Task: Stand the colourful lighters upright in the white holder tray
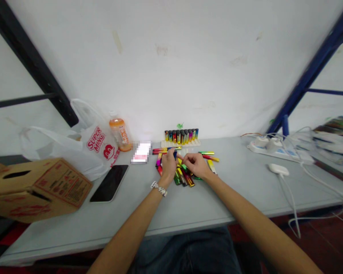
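A heap of shiny coloured lighters (185,177) lies on the grey table (188,205) in front of me. My left hand (168,165) is closed round a blue lighter (175,154) held upright above the heap. My right hand (196,164) sits beside it with fingers curled, its fingertips pinching toward the same lighter; what it grips is too small to tell. Behind the heap a white tray (180,143) against the wall holds a row of several upright lighters (181,135). A beaded bracelet circles my left wrist.
A black phone (109,182) lies left of my hands. Further left stand a cardboard box (37,188), a white plastic bag (82,146) and an orange drink bottle (120,134). A power strip (271,149), white cables and a white mouse-like device (278,169) occupy the right side.
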`<state>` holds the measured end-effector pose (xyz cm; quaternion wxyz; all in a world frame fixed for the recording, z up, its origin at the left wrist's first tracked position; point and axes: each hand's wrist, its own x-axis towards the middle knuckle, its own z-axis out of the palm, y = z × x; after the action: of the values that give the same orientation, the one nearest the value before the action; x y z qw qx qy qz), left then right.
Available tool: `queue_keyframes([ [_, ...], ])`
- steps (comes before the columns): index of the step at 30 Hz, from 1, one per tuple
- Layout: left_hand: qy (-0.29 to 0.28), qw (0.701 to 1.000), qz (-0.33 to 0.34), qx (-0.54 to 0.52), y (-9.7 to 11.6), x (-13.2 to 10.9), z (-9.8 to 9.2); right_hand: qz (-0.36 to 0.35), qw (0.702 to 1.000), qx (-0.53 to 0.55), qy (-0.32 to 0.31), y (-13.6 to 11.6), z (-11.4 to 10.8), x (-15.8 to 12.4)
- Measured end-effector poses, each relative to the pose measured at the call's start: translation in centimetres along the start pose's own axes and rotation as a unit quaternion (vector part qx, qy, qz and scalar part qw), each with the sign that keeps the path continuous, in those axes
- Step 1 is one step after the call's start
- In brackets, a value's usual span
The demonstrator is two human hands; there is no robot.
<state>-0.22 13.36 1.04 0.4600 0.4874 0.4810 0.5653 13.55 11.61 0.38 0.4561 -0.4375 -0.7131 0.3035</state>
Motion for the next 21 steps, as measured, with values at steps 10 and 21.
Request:
queue_keyframes([
  [10,-0.061,0.991,-0.046,-0.110,0.8,-0.7,0.1,-0.011,1.000,0.000,-0.003,-0.1,0.1,-0.1],
  [21,-0.065,0.997,-0.031,-0.037,0.6,-0.3,-0.4,-0.011,1.000,-0.009,-0.008,-0.2,0.1,-0.2],
])
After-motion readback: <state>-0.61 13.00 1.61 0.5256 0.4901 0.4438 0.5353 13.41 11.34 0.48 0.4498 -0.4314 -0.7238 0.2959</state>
